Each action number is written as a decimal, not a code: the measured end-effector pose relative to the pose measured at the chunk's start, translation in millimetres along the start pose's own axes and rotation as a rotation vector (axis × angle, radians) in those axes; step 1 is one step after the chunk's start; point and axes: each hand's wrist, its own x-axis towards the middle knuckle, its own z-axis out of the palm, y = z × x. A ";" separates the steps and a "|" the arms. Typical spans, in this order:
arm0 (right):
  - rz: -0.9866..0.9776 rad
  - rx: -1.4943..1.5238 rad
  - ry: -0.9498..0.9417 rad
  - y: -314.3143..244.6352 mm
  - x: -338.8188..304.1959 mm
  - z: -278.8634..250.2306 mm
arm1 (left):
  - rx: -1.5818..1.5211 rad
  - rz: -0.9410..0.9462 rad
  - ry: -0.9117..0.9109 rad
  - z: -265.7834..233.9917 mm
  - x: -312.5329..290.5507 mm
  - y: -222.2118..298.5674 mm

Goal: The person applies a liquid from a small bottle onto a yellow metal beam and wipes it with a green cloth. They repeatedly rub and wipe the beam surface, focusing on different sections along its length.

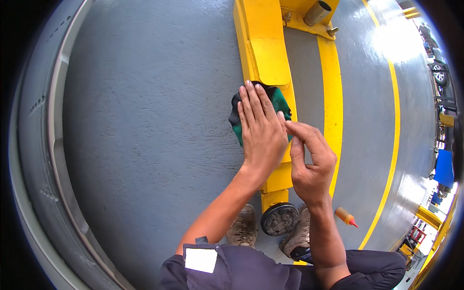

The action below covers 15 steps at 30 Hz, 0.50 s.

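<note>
A green and black cloth (280,102) is draped over a yellow car lift arm (270,58). My left hand (261,128) lies flat on the cloth with its fingers stretched out, pressing it to the arm's top. Just to the right, my right hand (313,166) is closed in a pinch, thumb against forefinger, beside the cloth's right edge. Whatever sits between those fingertips is too small or hidden to make out. Close to me the arm ends in a round black rubber pad (279,218), between my two shoes.
An amber squeeze bottle (345,215) with a red nozzle lies on the grey floor (154,121) at my right. A car's lower body edge (55,121) curves along the left. Ahead stands a yellow lift base with bolts (309,24). Yellow lines (397,121) run along the floor.
</note>
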 end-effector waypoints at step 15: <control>0.003 0.006 0.079 2.0 0.6 -15.0 | -0.085 0.439 -0.253 -2.7 4.5 1.2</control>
